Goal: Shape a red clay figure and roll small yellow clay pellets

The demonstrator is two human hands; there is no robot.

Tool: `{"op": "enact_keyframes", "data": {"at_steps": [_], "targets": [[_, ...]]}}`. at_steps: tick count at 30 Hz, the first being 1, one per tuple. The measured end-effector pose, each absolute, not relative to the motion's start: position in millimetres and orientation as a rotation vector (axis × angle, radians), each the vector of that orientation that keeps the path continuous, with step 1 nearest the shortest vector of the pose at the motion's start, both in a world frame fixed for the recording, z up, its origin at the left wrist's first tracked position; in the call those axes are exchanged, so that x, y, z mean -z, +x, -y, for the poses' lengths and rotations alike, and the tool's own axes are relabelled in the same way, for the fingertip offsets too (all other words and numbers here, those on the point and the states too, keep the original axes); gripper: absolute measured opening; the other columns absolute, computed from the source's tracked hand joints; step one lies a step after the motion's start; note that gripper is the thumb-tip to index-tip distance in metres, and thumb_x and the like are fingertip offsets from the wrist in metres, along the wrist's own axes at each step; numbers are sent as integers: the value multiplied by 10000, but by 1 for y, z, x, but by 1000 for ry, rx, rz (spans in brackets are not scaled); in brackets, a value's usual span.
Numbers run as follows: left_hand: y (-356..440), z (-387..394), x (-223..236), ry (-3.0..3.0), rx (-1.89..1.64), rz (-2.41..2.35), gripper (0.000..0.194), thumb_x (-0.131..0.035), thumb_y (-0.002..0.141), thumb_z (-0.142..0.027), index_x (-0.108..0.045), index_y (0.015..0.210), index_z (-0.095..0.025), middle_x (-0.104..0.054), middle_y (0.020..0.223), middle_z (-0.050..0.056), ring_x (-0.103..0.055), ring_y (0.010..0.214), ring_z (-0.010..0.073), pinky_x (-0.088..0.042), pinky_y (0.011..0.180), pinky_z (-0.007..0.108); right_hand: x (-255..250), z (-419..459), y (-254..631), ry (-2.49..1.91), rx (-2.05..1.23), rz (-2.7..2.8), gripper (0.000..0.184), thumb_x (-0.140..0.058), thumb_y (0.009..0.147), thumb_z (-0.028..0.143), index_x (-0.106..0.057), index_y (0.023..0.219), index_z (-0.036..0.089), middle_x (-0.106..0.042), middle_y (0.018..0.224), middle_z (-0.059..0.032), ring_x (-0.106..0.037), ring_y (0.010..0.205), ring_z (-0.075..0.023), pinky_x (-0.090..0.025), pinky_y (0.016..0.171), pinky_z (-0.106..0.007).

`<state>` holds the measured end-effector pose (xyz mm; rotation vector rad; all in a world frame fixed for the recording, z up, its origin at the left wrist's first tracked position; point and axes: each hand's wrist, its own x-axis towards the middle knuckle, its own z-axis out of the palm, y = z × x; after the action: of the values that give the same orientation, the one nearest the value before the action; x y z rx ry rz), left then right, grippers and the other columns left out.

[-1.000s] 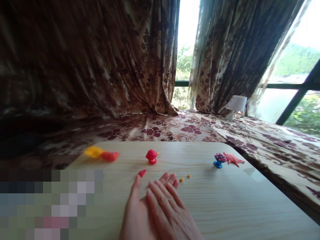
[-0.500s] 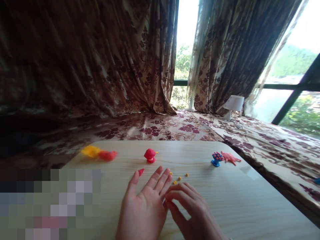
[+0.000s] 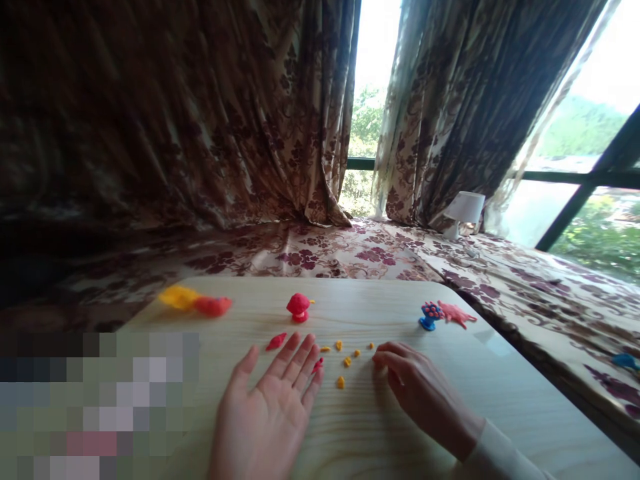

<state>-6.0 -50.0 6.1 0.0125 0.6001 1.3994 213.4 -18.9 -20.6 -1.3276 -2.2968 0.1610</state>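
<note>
My left hand [image 3: 267, 413] is held palm up over the table with its fingers stretched out, and nothing shows on the palm. Small red pieces [image 3: 318, 365] lie by its fingertips, and a larger red clay piece [image 3: 276, 341] lies just beyond them. My right hand [image 3: 425, 387] is low over the table, its thumb and fingertips pressed together. Whatever they pinch, if anything, is hidden. Several small yellow clay bits [image 3: 347, 361] are scattered between the two hands. Farther back stands a red clay figure [image 3: 299, 305] on a small base, with a yellow tip at its side.
A yellow and red clay shape [image 3: 213, 306] lies at the table's back left. At the back right stand a blue clay piece with red dots [image 3: 430, 316] and a flat pink clay shape [image 3: 457, 315]. Beyond the pale wooden table [image 3: 500, 413] are a floral-covered ledge and a white lamp [image 3: 465, 207].
My right hand has moved right, away from my left palm, and down to the table. My left hand has shifted slightly left, uncovering small red pieces and a yellow bit.
</note>
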Motion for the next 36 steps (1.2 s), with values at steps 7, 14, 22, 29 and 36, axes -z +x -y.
{"op": "enact_keyframes", "data": {"at_steps": [7, 14, 22, 29, 36], "targets": [[-6, 50, -10, -11, -1397, -592, 400, -496, 790, -340, -514, 1153, -172, -517, 1312, 165, -524, 1164, 319, -409, 964, 535, 7, 17, 208, -1317, -30, 2329, 228, -427, 887, 146, -643, 838, 202, -658, 880, -55, -586, 798, -180, -437, 711, -293], [-3, 52, -18, -5, -1410, -659, 349, -429, 830, -340, -536, 1083, -125, -554, 1245, 210, -533, 1149, 338, -375, 979, 562, 8, 6, 179, -1232, 23, 2418, 164, -509, 872, 154, -654, 827, 216, -606, 817, -29, -538, 795, -162, -413, 732, -286], [-5, 51, -12, 15, -1382, -658, 319, -443, 825, -343, -588, 992, -113, -608, 1164, 208, -544, 1142, 317, -384, 979, 521, 4, 10, 171, -1251, 26, 2391, 174, -544, 829, 108, -607, 688, 188, -602, 767, -21, -539, 735, -155, -405, 707, -292], [13, 54, -5, -2, -1178, -703, 394, -355, 885, -328, -596, 1007, -40, -664, 1072, 227, -540, 1149, 313, -310, 1033, 485, -5, 55, 139, -786, -203, 2158, 202, -442, 909, 238, -616, 806, 233, -639, 693, 14, -579, 657, -115, -455, 626, -209], [3, 57, 15, 57, -1200, -382, 643, -310, 856, -524, -535, 1202, -30, -563, 1257, 229, -431, 1253, 300, -214, 1083, 478, 50, 61, 89, -918, 280, 1953, 221, -424, 909, 175, -640, 883, 215, -695, 760, -14, -658, 700, -139, -527, 709, -234]]}}
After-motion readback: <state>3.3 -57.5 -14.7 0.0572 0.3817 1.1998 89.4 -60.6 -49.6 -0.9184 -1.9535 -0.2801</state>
